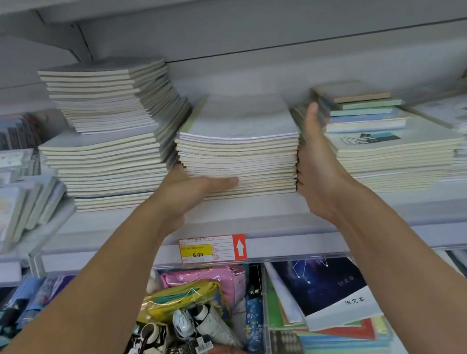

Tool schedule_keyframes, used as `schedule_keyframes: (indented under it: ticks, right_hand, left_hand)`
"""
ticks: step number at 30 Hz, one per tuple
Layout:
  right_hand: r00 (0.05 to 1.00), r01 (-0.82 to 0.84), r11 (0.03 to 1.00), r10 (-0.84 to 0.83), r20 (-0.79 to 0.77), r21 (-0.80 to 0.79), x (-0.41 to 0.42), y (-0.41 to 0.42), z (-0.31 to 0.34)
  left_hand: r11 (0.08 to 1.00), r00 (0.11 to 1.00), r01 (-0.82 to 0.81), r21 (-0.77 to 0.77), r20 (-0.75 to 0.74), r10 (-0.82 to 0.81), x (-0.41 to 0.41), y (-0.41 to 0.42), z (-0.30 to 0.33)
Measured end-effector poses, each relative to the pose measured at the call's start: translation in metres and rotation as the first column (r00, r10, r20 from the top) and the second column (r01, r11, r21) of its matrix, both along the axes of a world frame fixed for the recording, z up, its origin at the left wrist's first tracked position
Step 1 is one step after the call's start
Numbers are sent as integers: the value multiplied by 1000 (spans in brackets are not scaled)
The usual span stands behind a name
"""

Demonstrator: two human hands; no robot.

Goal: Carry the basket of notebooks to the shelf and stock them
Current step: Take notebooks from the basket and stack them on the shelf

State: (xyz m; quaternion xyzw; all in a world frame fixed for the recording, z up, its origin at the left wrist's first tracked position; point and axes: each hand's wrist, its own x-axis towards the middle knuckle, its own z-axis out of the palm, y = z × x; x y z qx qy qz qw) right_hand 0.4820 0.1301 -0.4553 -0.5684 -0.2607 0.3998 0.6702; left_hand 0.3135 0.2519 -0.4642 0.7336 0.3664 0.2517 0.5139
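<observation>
From the head camera, both arms reach up to a stack of notebooks point(239, 157) sitting on the shelf point(129, 225), between a taller double pile point(114, 135) on the left and a lower, mixed pile point(384, 145) on the right. The left hand point(194, 188) lies against the stack's left side, low down, with its thumb stretched flat along the near face; its other fingers are hidden behind the stack, so I cannot tell how they lie. The right hand point(314, 157) stands upright against the stack's right side, thumb pointing up at the top corner and the fingers tucked out of sight between the stack and the right pile. The basket is not in view. A yellow price tag point(213, 248) hangs on the shelf's near edge just below the hands, and the shelf underneath holds a clear tub of umbrellas point(206, 320) and a spread of dark-covered exercise books point(328, 287).

The step looks like squaring up and seating the stack. To do it well, press evenly from both sides so the spines line up, push the whole stack a little farther in so nothing overhangs the near edge, and flatten the bowed top cover. Draw the right fingers out gently, since the loose books on the right pile could slide
</observation>
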Motion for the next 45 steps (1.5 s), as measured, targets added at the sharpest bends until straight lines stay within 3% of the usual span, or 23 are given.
schedule_keyframes:
  ticks: [3,6,10,14,16,18,21,26,30,34,37,40,45]
  right_hand:
    - [997,43,999,-43,62,3,-4,-8,3]
    - [999,43,999,-43,24,7,1,-13,6]
    - [998,36,998,-34,-53,48,4,-16,7]
    - [983,104,989,-85,164,-109,4,-13,0]
    - [878,199,971,-117,463,-133,6,-15,-7]
    - [703,263,959,-113,702,-110,6,-18,-13]
    - [578,369,928,-184,795,-53,3,-17,-15]
    - [508,498,867,-281,814,-11,0,-7,-18]
    - [509,488,872,-258,821,-29,-1,-9,-17]
    - [545,373,925,-158,824,-70,-8,-14,-8]
    - [732,252,968,-186,655,-7,-11,-10,3]
    - [873,130,988,-152,464,79,-10,-8,5]
    - [940,79,983,-128,317,164,-7,-5,5]
  left_hand:
    - [967,973,-202,155,-80,217,3,5,-10]
    - [885,905,-320,337,-169,391,8,3,-9]
    - [856,893,-313,411,-179,412,8,-1,-6]
    - [844,886,-257,471,-235,401,8,-5,0]
    - [850,905,-266,455,-186,383,8,-5,-1]
    - [843,919,-329,425,-61,389,9,-8,-4]
    - [796,904,-403,451,59,424,10,-13,-7]
    - [736,874,-430,523,37,484,14,-13,-8]
    - [742,875,-393,544,-26,483,14,-13,-7]
    - [824,927,-326,463,-15,375,15,-20,-1]
    - [839,934,-356,412,144,326,28,-32,4]
    - [820,919,-394,415,168,356,44,-34,4]
    - [821,891,-450,353,109,441,58,-30,7]
